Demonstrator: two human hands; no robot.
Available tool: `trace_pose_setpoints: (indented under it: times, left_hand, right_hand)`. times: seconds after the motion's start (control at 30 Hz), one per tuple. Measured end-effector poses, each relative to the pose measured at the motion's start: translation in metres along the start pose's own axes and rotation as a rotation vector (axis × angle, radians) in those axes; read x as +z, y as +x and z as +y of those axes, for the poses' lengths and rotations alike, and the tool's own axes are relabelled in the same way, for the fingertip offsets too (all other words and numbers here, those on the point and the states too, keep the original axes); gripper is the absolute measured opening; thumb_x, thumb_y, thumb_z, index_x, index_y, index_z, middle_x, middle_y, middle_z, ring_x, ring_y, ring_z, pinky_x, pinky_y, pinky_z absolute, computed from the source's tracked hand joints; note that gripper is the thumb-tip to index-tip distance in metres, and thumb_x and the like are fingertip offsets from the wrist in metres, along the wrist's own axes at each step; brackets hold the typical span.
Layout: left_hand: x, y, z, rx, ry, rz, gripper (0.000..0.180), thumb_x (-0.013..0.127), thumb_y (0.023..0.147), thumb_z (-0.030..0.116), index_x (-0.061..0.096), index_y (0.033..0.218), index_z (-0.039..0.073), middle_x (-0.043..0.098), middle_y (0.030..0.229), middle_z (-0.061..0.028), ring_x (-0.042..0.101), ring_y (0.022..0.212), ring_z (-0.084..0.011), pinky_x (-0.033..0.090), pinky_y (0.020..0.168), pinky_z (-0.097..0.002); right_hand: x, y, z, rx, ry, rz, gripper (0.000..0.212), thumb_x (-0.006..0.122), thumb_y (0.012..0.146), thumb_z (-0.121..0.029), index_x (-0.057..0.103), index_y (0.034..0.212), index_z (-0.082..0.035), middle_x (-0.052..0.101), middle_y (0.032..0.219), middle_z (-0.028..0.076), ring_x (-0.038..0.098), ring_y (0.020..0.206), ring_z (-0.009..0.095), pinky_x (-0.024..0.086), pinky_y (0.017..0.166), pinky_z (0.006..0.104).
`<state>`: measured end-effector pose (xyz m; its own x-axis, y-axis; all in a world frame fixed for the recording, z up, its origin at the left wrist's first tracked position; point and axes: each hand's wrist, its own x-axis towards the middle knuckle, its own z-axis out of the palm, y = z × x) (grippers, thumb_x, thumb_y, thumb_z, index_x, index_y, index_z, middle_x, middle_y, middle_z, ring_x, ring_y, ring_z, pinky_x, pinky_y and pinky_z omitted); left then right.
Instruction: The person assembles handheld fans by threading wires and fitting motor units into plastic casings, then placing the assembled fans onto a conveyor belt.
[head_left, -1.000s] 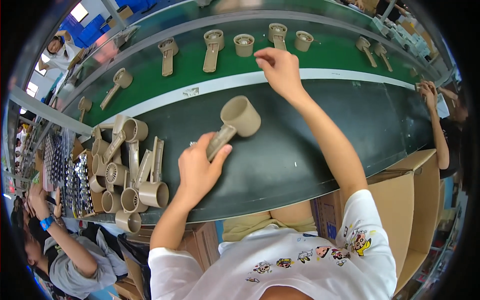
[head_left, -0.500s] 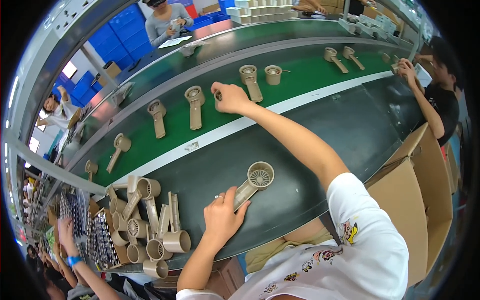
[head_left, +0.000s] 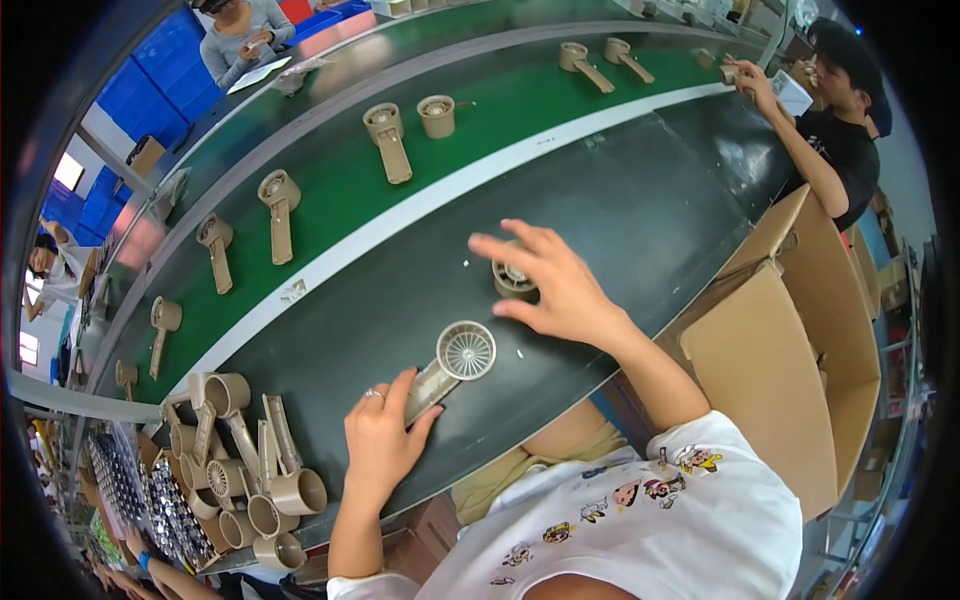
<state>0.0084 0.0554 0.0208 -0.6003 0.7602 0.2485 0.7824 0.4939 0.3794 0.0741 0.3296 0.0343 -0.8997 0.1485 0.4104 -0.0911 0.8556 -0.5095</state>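
Note:
My left hand (head_left: 378, 437) is closed round the handle of a beige fan housing (head_left: 466, 350), a round cup with a radial grille, lying on the dark work surface (head_left: 620, 230). Just right of and beyond that cup, my right hand (head_left: 555, 280) is spread with fingers apart over a short round beige fan part (head_left: 512, 281). That part rests on the dark surface, partly hidden by the hand; whether the fingers touch it I cannot tell.
A green conveyor belt (head_left: 330, 195) carries several beige fan units with handles, such as one fan unit (head_left: 280, 215). Loose housings (head_left: 228, 392) are piled at left beside a box of shiny parts (head_left: 175, 505). An open cardboard box (head_left: 760, 370) stands right; a co-worker (head_left: 830, 130) sits beyond.
My right hand has come back from the green belt with the round fan part and opened over it on the dark surface. The left hand keeps its hold; the view has shifted right.

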Motion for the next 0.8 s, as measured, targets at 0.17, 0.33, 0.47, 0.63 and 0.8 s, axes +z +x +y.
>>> trace_pose_setpoints:
  times: [0.17,0.33,0.47,0.63,0.8]
  left_hand:
    - [0.003,0.008,0.01,0.044,-0.003,-0.004,0.05,0.081,0.069,0.024,0.063,0.111,0.004,0.062,0.08,-0.012,0.06,0.072,-0.0306,0.049,0.067,-0.0397]
    - [-0.003,0.016,0.021,0.092,-0.092,0.118,0.051,0.083,0.067,0.021,0.064,0.11,0.003,0.062,0.099,-0.0127,0.059,0.087,-0.0303,0.049,0.075,-0.0388]
    - [-0.022,0.024,0.052,0.16,-0.215,0.288,0.046,0.08,0.07,0.016,0.064,0.11,-0.002,0.063,0.108,-0.0175,0.061,0.094,-0.0332,0.05,0.081,-0.0383]
    - [-0.017,0.037,0.101,0.043,-0.38,0.178,0.029,0.069,0.084,0.014,0.061,0.107,-0.003,0.063,0.11,-0.0228,0.063,0.092,-0.0365,0.051,0.079,-0.0381]
    - [-0.003,0.03,0.106,-0.187,-0.711,0.015,0.012,0.057,0.092,0.006,0.061,0.098,-0.003,0.067,0.105,-0.017,0.066,0.085,-0.026,0.051,0.077,-0.0317]
  right_hand:
    - [0.007,-0.009,0.01,0.228,-0.17,0.155,0.054,0.081,0.067,-0.025,0.063,0.114,-0.004,0.064,0.099,0.014,0.062,0.091,0.032,0.051,0.079,0.0402]
    - [-0.019,-0.023,0.01,0.22,0.047,0.153,0.049,0.073,0.066,-0.009,0.063,0.113,-0.002,0.064,0.106,0.015,0.062,0.096,0.032,0.051,0.084,0.0379]
    - [-0.048,-0.033,-0.022,-0.027,0.212,0.207,0.06,0.072,0.056,0.002,0.063,0.115,-0.003,0.062,0.109,0.013,0.06,0.098,0.03,0.05,0.084,0.0351]
    - [-0.056,-0.04,-0.04,-0.188,0.31,0.142,0.065,0.072,0.055,0.004,0.059,0.118,-0.003,0.058,0.111,0.014,0.056,0.098,0.034,0.05,0.082,0.0401]
    - [-0.053,-0.044,-0.041,-0.212,0.39,0.105,0.066,0.073,0.054,0.003,0.059,0.119,-0.002,0.057,0.111,0.014,0.058,0.098,0.033,0.051,0.081,0.0398]
